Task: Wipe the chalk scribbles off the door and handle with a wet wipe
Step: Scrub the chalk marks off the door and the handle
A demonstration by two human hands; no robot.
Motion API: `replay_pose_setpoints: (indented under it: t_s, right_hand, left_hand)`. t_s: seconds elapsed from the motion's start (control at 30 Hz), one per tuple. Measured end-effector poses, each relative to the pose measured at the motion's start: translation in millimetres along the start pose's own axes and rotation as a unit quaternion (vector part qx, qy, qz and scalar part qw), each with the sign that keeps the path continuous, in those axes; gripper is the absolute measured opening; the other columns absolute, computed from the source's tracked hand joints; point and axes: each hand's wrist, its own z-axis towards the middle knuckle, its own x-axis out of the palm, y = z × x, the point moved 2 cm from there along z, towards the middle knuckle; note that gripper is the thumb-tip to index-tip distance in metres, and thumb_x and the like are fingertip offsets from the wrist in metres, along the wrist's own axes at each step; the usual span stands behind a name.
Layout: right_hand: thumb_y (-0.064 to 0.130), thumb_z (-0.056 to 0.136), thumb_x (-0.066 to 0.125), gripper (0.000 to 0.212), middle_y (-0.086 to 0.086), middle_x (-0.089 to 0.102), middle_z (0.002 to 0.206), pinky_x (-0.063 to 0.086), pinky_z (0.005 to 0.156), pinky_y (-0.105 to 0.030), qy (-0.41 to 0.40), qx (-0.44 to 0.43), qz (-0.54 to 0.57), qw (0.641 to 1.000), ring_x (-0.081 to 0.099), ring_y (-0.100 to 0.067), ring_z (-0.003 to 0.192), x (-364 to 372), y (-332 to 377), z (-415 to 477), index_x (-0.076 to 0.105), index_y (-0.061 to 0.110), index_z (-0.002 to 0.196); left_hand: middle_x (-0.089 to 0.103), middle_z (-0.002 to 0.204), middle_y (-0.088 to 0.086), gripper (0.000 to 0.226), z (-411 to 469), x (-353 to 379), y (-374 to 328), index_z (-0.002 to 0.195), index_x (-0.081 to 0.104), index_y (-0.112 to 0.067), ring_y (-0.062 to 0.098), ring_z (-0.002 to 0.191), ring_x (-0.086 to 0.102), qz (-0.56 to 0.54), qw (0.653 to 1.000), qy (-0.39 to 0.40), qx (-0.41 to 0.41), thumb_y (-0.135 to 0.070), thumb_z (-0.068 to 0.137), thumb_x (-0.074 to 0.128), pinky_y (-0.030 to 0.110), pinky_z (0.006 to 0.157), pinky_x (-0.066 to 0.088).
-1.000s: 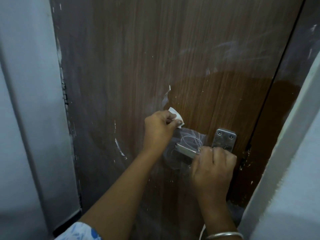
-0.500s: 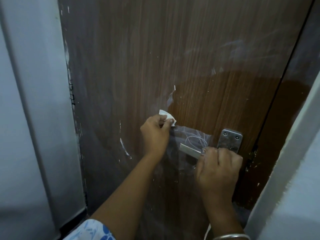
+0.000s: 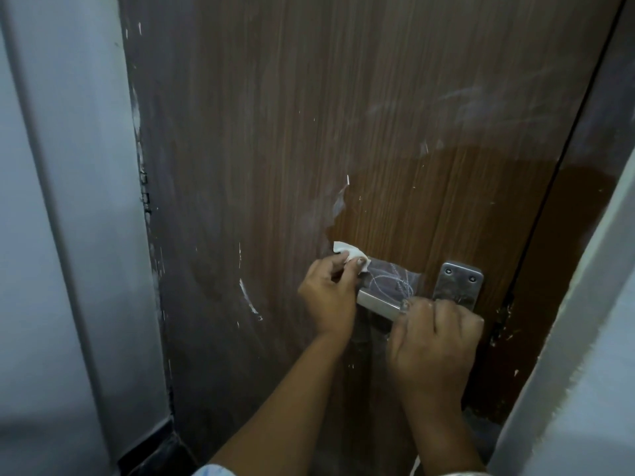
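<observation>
Door (image 3: pixel 309 132): we see a brown wood-grain panel that fills most of the view, hazy grey with chalk smear over its left and upper parts.
Wall (image 3: pixel 51 201): pale, along the door's left edge.
Frame (image 3: pixel 584 338): pale, slanting up the right side.
Wet patch (image 3: pixel 446 207): a darker, cleaner brown area above the handle and reaching right.
Right hand (image 3: pixel 436 341): we see its fingers curled round the handle's lever, just beside the plate.
Left hand (image 3: pixel 328 297): it pinches the wipe between thumb and fingertips and presses it on the door.
Handle (image 3: pixel 378 302): a metal lever running left from the plate, bare between our 2 hands.
Plate (image 3: pixel 458 285): metal, with 2 screws showing at its top.
Scribbles (image 3: pixel 395 281): thin white loops on a greyish patch just above the lever.
Wipe (image 3: pixel 345 250): white and bunched, at the patch's upper left corner, touching the door.
</observation>
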Motion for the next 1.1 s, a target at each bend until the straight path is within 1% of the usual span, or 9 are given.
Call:
replay_pose_setpoints:
  t_s: [0.1,0.17,0.37,0.47,0.57,0.67,0.77,1.03,1.1]
  right_hand:
    - [0.018,0.09,0.041,0.021,-0.014,0.052,0.074,0.031,0.067,-0.036,0.008,-0.006,0.002,1.0,0.043,-0.026,0.07,-0.4,-1.0,0.3,0.056,0.006,0.08]
    - [0.018,0.09,0.041,0.022,-0.015,0.053,0.074,0.031,0.068,-0.036,0.011,-0.011,-0.002,1.0,0.043,-0.026,0.07,-0.6,-1.0,-0.2,0.057,0.005,0.081]
    - [0.016,0.089,0.043,0.02,-0.014,0.051,0.072,0.03,0.066,-0.036,-0.002,-0.007,-0.003,1.0,0.034,-0.023,0.07,-1.0,-0.3,0.5,0.056,0.005,0.079]
    - [0.017,0.089,0.042,0.022,-0.014,0.052,0.072,0.029,0.066,-0.035,0.001,-0.008,-0.006,1.0,0.038,-0.024,0.07,-0.4,-0.3,-0.7,0.057,0.005,0.079]
    - [0.017,0.09,0.042,0.022,-0.014,0.053,0.072,0.03,0.066,-0.035,-0.002,-0.011,-0.007,1.0,0.043,-0.026,0.068,0.2,-0.4,-0.7,0.058,0.005,0.079]
    - [0.014,0.089,0.044,0.018,-0.014,0.052,0.071,0.03,0.066,-0.035,-0.014,-0.017,-0.007,1.0,0.041,-0.025,0.069,0.4,-1.0,0.1,0.056,0.006,0.078]
    - [0.012,0.087,0.045,0.011,-0.013,0.051,0.07,0.03,0.066,-0.036,-0.019,-0.028,-0.009,0.999,0.041,-0.025,0.069,1.3,-0.9,-0.2,0.052,0.007,0.079]
    - [0.012,0.087,0.046,0.012,-0.013,0.051,0.069,0.03,0.066,-0.035,-0.015,-0.028,-0.006,0.999,0.042,-0.025,0.067,1.5,-1.5,-0.4,0.05,0.009,0.076]
    - [0.012,0.087,0.047,0.013,-0.013,0.051,0.069,0.029,0.066,-0.035,-0.01,-0.021,-0.002,1.0,0.041,-0.024,0.066,1.3,-1.6,-0.5,0.052,0.008,0.075]
  left_hand:
    - [0.068,0.092,0.006,0.014,-4.7,2.2,-1.7,0.089,0.069,-0.019,0.009,0.079,0.067,-0.038,0.999,-0.029,-0.024,-0.016,0.076,0.074,0.023,0.07,0.056]
    - [0.066,0.091,0.004,0.015,-6.3,1.3,-2.1,0.091,0.069,-0.014,-0.004,0.076,0.062,-0.022,1.0,-0.017,0.0,-0.015,0.076,0.074,0.01,0.065,0.049]
    - [0.069,0.094,0.003,0.023,0.6,-6.8,-5.2,0.1,0.071,-0.008,0.002,0.081,0.064,0.046,0.997,0.053,0.04,-0.017,0.078,0.072,0.011,0.07,0.05]
    - [0.071,0.102,0.005,0.033,3.9,-9.8,-7.4,0.111,0.065,-0.007,0.0,0.088,0.062,0.117,0.986,0.1,0.057,-0.017,0.08,0.071,0.0,0.073,0.043]
    - [0.072,0.097,0.004,0.034,9.7,-10.8,-15.9,0.108,0.067,-0.005,-0.004,0.08,0.058,0.175,0.976,0.117,0.061,-0.019,0.078,0.074,-0.008,0.065,0.035]
    - [0.066,0.073,-0.014,0.018,10.4,-8.2,-26.5,0.084,0.071,-0.016,-0.01,0.06,0.054,0.199,0.973,0.111,0.045,-0.029,0.072,0.078,0.004,0.054,0.041]
    - [0.063,0.062,-0.013,0.022,10.7,-3.4,-36.7,0.063,0.062,-0.026,0.0,0.06,0.061,0.237,0.962,0.131,0.028,-0.037,0.068,0.079,0.025,0.054,0.05]
    - [0.058,0.054,-0.009,0.028,-6.0,14.0,-60.5,0.054,0.058,-0.022,0.005,0.055,0.057,0.289,0.939,0.168,0.08,-0.037,0.069,0.077,0.022,0.046,0.038]
    - [0.065,0.065,-0.006,0.019,-9.6,16.5,-63.6,0.066,0.065,-0.022,0.011,0.064,0.062,0.29,0.937,0.171,0.089,-0.037,0.071,0.076,0.028,0.054,0.048]
